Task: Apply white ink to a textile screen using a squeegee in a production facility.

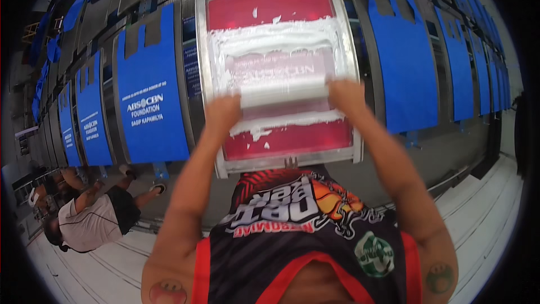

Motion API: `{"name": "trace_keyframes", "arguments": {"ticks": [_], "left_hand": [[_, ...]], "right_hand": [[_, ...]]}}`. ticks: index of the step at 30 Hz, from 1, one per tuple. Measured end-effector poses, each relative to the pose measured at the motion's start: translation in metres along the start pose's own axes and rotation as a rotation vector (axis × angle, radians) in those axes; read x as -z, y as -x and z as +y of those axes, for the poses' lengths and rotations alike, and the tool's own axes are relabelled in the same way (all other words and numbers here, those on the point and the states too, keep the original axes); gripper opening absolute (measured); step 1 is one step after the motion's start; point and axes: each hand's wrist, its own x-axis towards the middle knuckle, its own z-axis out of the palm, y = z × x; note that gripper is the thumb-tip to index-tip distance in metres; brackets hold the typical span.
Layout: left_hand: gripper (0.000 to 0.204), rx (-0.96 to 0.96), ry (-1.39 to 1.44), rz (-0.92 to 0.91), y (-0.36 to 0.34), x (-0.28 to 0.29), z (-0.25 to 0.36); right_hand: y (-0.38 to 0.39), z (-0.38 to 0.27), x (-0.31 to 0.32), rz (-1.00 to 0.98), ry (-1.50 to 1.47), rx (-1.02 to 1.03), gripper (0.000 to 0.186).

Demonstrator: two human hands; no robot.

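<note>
Along the left side, blue fabric panels [153, 87] with white printing and notched upper ends lie in a row on dark printing boards [132, 42], their outlines bent by the lens. Below them, at lower left, a co-worker [93, 219] in a pale shirt and dark shorts is near the row, well apart from the person's hands.

Toward the middle, the person's left hand [224, 114] is closed in a fist around the left end of a squeegee [284, 94], a pale bar blurred in the view. The squeegee lies across the inside of a silvery screen frame [206, 79], directly in front of the person, its right end a little higher in view. Within the frame, red mesh [270, 5] shows at the far and near ends; thick white ink [264, 38] spreads beyond the squeegee and along the sides, with a thinner ridge on the near side. Below the frame is the person's dark, red-edged sleeveless jersey [315, 247].

Farther right, the right hand [345, 97] grips the squeegee's other end, fingers curled. Beyond it, plain blue panels [408, 73] continue the row, above a pale, lined floor [478, 214].
</note>
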Motion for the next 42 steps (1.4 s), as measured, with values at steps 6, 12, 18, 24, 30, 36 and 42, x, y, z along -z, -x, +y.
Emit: {"name": "trace_keyframes", "arguments": {"ticks": [6, 12, 18, 24, 30, 36, 42], "left_hand": [[0.021, -0.081, -0.029, 0.016, -0.102, 0.043, -0.028], [0.021, 0.009, -0.004, -0.011, -0.025, 0.002, -0.015], [0.029, -0.045, -0.068, 0.019, -0.141, 0.046, -0.039], [0.040, -0.048, -0.072, -0.067, -0.191, 0.059, 0.025], [0.049, -0.340, 0.248, -0.101, -0.235, 0.077, -0.010], [0.049, -0.285, 0.225, -0.021, -0.233, 0.088, 0.019], [0.042, -0.195, 0.006, -0.043, -0.218, 0.086, 0.033]], "right_hand": [[-0.102, 0.032, 0.005, -0.071, -0.019, 0.039, 0.017], [0.030, -0.017, 0.000, -0.167, -0.122, -0.010, 0.024], [-0.142, 0.037, 0.010, -0.070, 0.005, 0.012, 0.025], [-0.130, 0.034, 0.013, 0.502, 0.006, 0.050, 0.053], [0.085, -0.060, 0.024, -0.955, -0.846, -0.241, 0.066], [0.194, -0.137, -0.070, -0.590, -1.502, -0.622, 0.042], [0.186, -0.131, 0.032, -0.485, -1.426, -0.656, 0.026]]}}
